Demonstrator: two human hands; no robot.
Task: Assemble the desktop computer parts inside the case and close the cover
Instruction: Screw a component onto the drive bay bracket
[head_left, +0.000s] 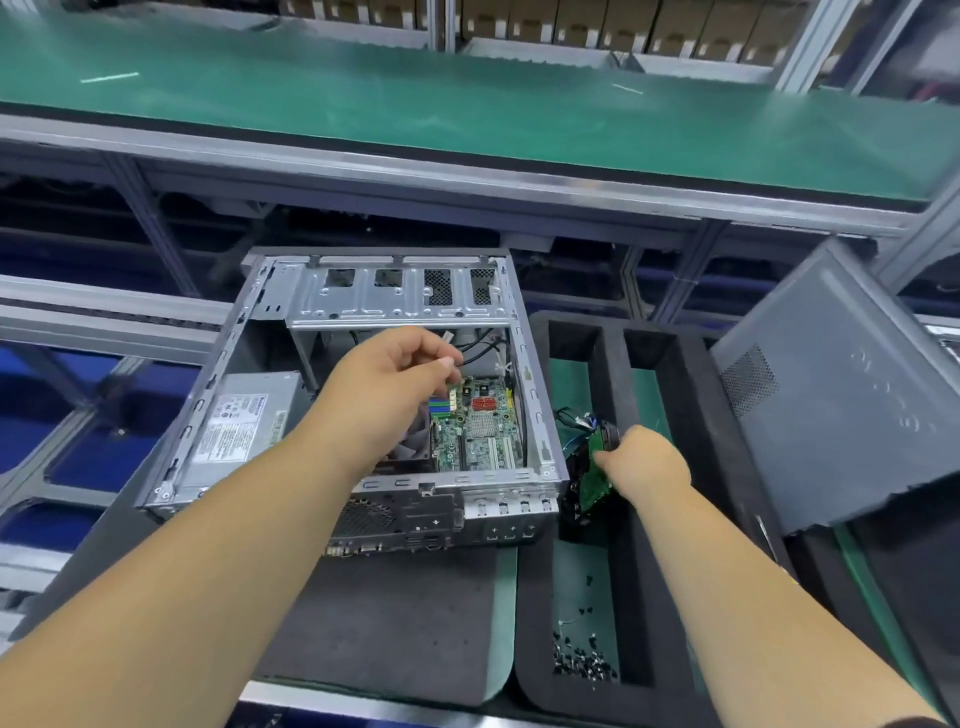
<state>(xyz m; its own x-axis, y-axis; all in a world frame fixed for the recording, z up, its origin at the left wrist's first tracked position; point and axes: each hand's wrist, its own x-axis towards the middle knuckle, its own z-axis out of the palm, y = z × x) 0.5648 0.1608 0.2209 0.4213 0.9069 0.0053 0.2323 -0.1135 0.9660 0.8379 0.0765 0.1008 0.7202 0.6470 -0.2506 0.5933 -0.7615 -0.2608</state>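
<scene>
An open silver desktop case (540, 405) lies on a grey mat, with the green motherboard (483, 431) and a grey power supply (244, 421) inside. My left hand (389, 374) hovers over the motherboard, its fingers curled and pinching something small that I cannot make out. My right hand (644, 462) grips a hard drive (592, 467) with a green circuit board and black body, standing on edge in the black foam tray (613, 597) right of the case. The grey side cover (841, 395) leans tilted at the right.
Several small black screws (582, 660) lie in the tray's near compartment. Loose cables (574, 418) sit behind the hard drive. A green conveyor surface (467, 104) runs across the back above a metal frame. A grey mat (389, 623) lies under and in front of the case.
</scene>
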